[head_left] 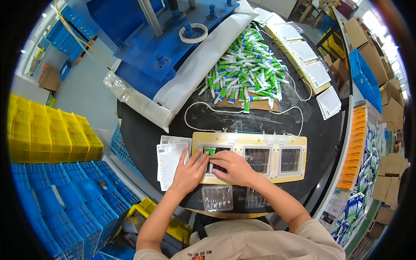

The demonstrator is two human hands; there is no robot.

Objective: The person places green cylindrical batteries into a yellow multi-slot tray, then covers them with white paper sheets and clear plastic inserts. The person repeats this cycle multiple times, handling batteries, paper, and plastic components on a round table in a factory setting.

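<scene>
Beige shirt: filling 6 o'clock
Left hand, right hand: leaning over fixture, can't tell grip
Table: carrying tubes, 1 o'clock
Yellow crates: towering, 9 o'clock

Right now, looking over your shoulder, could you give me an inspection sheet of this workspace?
Surface: black table, rounded at the edge.
Job's things: yellow-edged fixture with three windows; green tube in the leftmost; clear blister tray near the table's front edge.
Clutter: heap of green-and-white tubes; overlapping white cards left of the fixture.
Fingers: left hand and right hand together at the leftmost window; grip unclear.
Cables: white cord looping behind the fixture.
Surroundings: blue press; yellow crates and blue crates, left; cardboard boxes, right.
</scene>
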